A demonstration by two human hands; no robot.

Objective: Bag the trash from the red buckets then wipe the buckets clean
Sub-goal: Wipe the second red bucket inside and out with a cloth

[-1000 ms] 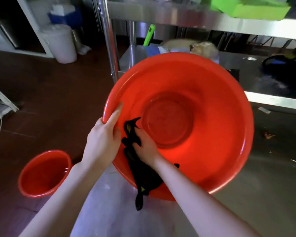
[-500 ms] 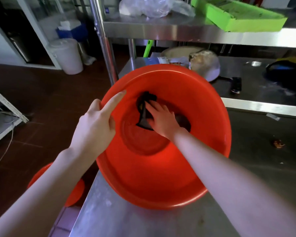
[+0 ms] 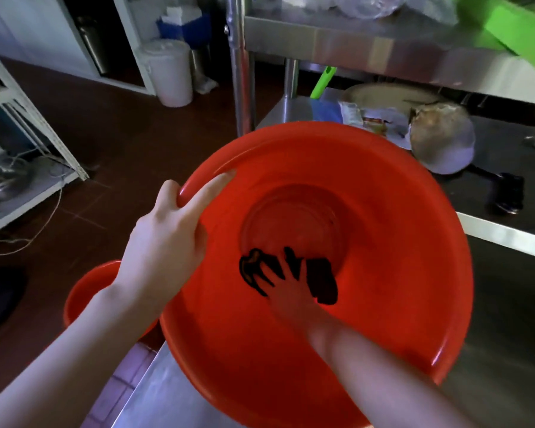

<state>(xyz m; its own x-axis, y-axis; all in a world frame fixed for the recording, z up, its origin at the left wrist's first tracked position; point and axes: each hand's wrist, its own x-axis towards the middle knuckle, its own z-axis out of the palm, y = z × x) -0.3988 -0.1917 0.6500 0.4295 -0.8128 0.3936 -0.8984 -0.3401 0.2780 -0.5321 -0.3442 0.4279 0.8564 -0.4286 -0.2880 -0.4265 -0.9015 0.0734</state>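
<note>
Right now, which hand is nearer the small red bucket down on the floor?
Left. The left hand grips the big basin's left rim, just above the small red bucket. The right hand presses a black cloth inside the basin, farther off.

White bin (image 3: pixel 171 76), green tray (image 3: pixel 519 29), perhaps a pan (image 3: pixel 442 143).

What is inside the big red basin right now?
Inside the big red basin is the right hand pressing a black cloth near the bottom. No trash shows. The cloth and hand cover part of the floor. The left hand grips the rim.
</note>
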